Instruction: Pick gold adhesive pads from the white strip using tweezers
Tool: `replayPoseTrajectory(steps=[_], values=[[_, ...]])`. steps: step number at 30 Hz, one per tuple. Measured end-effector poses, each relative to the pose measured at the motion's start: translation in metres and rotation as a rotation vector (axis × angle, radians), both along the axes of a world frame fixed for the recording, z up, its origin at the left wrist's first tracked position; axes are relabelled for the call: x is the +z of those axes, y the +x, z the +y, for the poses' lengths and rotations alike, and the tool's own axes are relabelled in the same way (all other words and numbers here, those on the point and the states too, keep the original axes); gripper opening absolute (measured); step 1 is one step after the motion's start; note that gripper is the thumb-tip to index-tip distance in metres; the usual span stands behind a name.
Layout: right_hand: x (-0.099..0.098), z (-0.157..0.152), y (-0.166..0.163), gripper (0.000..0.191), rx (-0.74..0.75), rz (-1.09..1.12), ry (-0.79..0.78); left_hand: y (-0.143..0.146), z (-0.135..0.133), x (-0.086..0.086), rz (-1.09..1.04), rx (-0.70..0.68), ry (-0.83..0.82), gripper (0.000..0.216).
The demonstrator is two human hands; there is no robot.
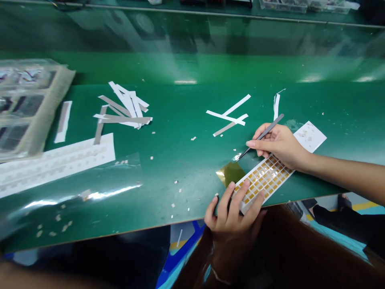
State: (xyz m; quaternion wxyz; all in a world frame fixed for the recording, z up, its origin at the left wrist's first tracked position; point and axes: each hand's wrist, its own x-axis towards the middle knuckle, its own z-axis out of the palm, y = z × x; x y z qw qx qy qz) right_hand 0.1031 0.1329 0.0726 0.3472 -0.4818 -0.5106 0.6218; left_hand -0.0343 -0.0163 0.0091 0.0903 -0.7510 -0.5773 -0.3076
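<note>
Here's my left hand [233,216] at lower right of centre, fingers spread over the lower-left end of the label sheet [267,176]; I can't tell whether the thumb pinches from beneath. Scraps [173,205] dot the green bench [174,140] at lower centre. The sheet lies slantwise at lower right, and its grid is packed: amber pieces in row after row under my fingers and up the middle. Its upper-right end is white, with only pale flecks on it, so I'd call that stretch finished and the amber part left to do, a good deal of it. Gold film [231,173] lies just beside the sheet's left end. Over at lower left, clear film [129,172], and past it a white sheet [60,164] with rows of pale marks; that one looks used up to me.

Now my right hand [278,146], right of centre, over the sheet: fingers closed round the tweezers [260,136], tips down just past the gold film. There's a shiny bit right at the tips, too blurred to say if it's gripped. Beyond, loose strips [230,116], and a heap of strips [130,106] left of centre: trimming already done, I'd judge. Farthest, clear boxes [284,5] at upper right.
</note>
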Motion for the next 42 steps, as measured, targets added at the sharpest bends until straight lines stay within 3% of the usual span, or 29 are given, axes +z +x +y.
replayPoseTrajectory(steps=[11, 37, 42], values=[[-0.002, 0.000, 0.001, 0.028, -0.015, 0.014, 0.001, 0.006, 0.002, -0.008, -0.076, 0.043, 0.106, 0.027], [-0.004, -0.001, 0.000, 0.027, 0.020, 0.005, -0.004, 0.004, 0.000, -0.005, -0.059, 0.032, 0.017, 0.027], [-0.003, -0.001, -0.001, 0.026, 0.017, 0.019, -0.008, 0.005, 0.001, -0.007, -0.064, 0.033, 0.061, 0.027]])
